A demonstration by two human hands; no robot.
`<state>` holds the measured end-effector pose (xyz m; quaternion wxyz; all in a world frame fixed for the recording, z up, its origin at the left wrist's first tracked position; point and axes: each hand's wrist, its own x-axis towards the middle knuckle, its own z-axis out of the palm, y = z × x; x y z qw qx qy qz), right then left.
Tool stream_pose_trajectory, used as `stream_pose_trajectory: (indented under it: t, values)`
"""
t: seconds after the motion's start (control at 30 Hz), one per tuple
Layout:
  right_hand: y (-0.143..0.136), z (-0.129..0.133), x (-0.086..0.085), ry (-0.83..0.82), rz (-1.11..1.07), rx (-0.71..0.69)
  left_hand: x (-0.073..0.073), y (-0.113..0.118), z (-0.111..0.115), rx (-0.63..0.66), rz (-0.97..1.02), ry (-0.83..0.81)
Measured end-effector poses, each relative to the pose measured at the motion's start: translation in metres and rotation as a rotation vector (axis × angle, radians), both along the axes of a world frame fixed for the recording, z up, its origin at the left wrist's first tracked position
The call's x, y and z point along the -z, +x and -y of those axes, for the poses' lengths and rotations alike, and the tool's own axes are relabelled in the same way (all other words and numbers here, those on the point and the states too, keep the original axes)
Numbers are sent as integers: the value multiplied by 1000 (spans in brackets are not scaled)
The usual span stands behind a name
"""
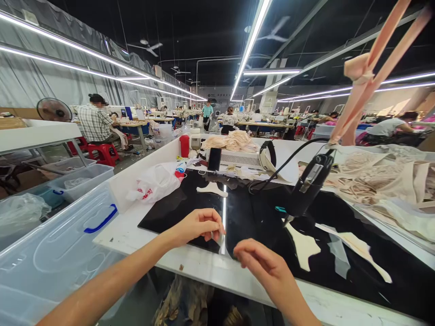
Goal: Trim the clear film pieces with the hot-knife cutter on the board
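While the left hand point(200, 225) and right hand point(265, 265) hover by the mat point(173, 203), their fingers curl loosely; whether gripping, I cannot tell. One far piece point(211, 189) and one near piece point(305, 249) lie on it.

Beyond the left hand point(202, 225) are one curved cream cloth piece point(211, 189) and one black phone point(214, 159). Right of the right hand point(264, 266) are two cream cut pieces point(303, 246), one translucent strip point(340, 259) and one black corded tool point(309, 185).
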<state>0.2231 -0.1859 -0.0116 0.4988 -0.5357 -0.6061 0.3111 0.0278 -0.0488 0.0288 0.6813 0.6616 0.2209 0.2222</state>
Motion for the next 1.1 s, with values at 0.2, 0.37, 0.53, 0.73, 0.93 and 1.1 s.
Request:
stream_pose_trajectory:
  t: [0.2, 0.37, 0.53, 0.73, 0.93, 1.1]
  values:
    - [-4, -26, 2, 51, 20, 44, 2, 7, -2, 125, 133, -71]
    - [-3, -38, 8, 46, 224, 104, 10, 15, -15, 69, 92, 13]
    - [11, -46, 19, 53, 417, 176, 23, 19, -30, -80, -62, 275]
    - [11, -43, 18, 52, 571, 219, 35, 11, -33, -38, -120, 602]
    - [15, -23, 11, 26, 702, 269, 53, 6, -43, -39, -203, 1097]
    - [46, 15, 9, 25, 714, 395, 59, 6, -49, -51, -206, 1163]
